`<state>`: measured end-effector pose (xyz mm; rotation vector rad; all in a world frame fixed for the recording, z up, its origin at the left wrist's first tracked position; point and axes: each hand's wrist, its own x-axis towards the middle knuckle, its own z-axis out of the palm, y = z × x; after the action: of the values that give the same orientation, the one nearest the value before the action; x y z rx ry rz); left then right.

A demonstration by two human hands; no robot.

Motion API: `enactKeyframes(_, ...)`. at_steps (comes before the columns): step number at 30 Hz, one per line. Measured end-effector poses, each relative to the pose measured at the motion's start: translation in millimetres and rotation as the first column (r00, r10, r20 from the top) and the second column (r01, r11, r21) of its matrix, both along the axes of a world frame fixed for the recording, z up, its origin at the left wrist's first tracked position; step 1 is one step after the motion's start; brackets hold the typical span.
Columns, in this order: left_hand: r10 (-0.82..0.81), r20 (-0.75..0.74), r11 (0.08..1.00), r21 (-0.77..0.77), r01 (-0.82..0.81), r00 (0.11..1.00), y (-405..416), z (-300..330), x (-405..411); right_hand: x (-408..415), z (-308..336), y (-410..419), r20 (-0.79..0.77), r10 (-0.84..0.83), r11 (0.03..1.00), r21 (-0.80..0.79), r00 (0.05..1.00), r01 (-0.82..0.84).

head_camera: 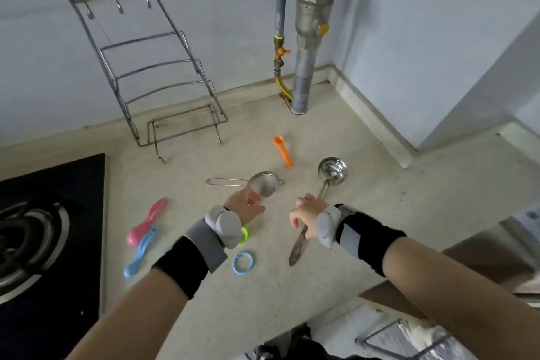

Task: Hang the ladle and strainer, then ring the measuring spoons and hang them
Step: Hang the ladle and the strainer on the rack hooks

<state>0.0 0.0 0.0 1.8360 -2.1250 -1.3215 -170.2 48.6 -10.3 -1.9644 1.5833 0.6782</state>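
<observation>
The shiny metal ladle (pixel 327 181) lies on the speckled counter (pixel 350 213) — round bowl far, flat handle near. The right hand (pixel 306 218) curls around its handle. The left hand (pixel 244 204), fingers loose, is at the mesh strainer (pixel 263 183) — its wire handle points left. Plastic spoons (pixel 144 231) and a blue ring (pixel 242 263) lie near.

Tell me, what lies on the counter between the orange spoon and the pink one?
In the head view, the strainer lies between the orange measuring spoon and the pink measuring spoon, its handle pointing left.
</observation>
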Motion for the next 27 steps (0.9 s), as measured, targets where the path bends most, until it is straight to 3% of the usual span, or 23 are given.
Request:
enactKeyframes(3, 0.004, -0.058, 1.000, 0.017, -0.003, 0.998, 1, 0, 3, 1, -6, -2, -0.011, 0.024, 0.999, -0.047, 1.000, -0.024)
enactKeyframes(6, 0.011, -0.075, 0.999, 0.046, -0.007, 0.997, 3, 0, 10, 1, -10, -6, 0.030, -0.037, 0.999, 0.029, 0.999, 0.036)
enactKeyframes(9, 0.014, -0.069, 0.999, 0.051, -0.011, 0.998, 4, 0, 17, 3, -12, -11, -0.022, 0.081, 0.996, -0.040, 0.997, -0.081)
enactKeyframes(13, 0.044, -0.094, 0.997, 0.062, -0.038, 0.995, 6, 6, 27, 7, -11, -16, 0.021, 0.074, 0.997, 0.034, 0.997, -0.075)
enactKeyframes(18, -0.004, -0.110, 0.999, 0.036, 0.008, 0.994, 6, 18, 42, 12, 23, -32, 0.244, 0.015, 0.998, 0.057, 0.970, -0.029)
enactKeyframes(22, -0.048, -0.227, 0.996, 0.058, 0.062, 0.973, 9, 32, 46, 31, 72, -54, 0.527, -0.049, 0.997, -0.025, 0.849, 0.073)
enactKeyframes(27, -0.010, -0.464, 0.999, -0.039, -0.009, 0.886, 7, 57, 41, 66, 130, -76, 0.823, -0.066, 0.980, -0.054, 0.564, 0.193)
